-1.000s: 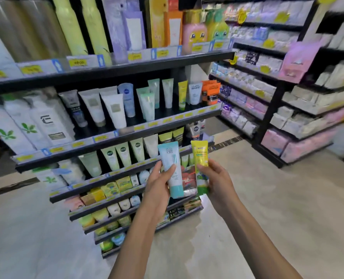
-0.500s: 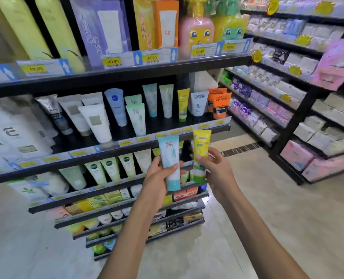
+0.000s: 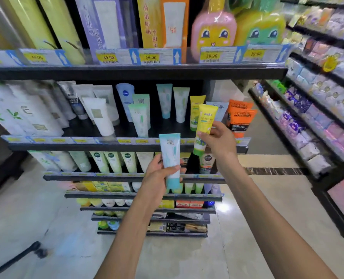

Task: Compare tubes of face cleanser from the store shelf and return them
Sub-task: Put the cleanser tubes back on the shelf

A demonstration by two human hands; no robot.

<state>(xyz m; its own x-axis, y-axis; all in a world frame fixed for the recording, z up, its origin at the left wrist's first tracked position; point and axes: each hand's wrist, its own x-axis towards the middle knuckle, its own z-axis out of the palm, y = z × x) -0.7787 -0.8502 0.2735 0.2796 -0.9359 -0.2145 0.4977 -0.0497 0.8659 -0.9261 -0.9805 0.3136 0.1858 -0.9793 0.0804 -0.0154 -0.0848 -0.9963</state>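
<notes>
My left hand [image 3: 159, 178] grips a white and teal cleanser tube [image 3: 170, 156], cap down, in front of the lower shelves. My right hand [image 3: 219, 141] pinches a yellow and green tube [image 3: 204, 125], raised higher and close to the front edge of the black cleanser shelf [image 3: 106, 147]. A matching yellow tube [image 3: 195, 109] stands on that shelf just behind the held one. Two pale teal and white tubes [image 3: 165, 99] stand further back on the same shelf.
Orange tubes [image 3: 240, 119] stand at the shelf's right end, white tubes [image 3: 98, 115] to the left. Above, a shelf [image 3: 139, 71] carries boxed products and price tags. Lower shelves hold more tubes. Another rack [image 3: 318, 125] with packets lines the right side of the aisle.
Both hands have risen toward the cleanser shelf. The right hand lifted the yellow tube higher than the teal one, up to the shelf's front edge. The view came closer to the shelves.
</notes>
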